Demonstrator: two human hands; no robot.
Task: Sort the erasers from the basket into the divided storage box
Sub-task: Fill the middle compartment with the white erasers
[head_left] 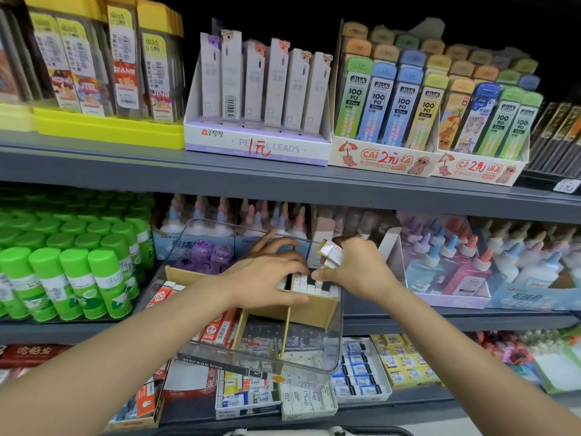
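Now the right hand [355, 269] grips spare erasers [330, 253] above the storage box [327, 350]; left hand [267, 278], fingers straight, steadies the seated row [311, 286]; best inserted singly, upright.

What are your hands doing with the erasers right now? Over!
Left hand flat on white erasers in storage box. Right hand grips small eraser bundle, fingers touching the row. Nothing blocking.

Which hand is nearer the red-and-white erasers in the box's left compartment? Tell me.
Left. The left hand lies just right of and above the red-and-white erasers; the right hand is farther right, over the white erasers.
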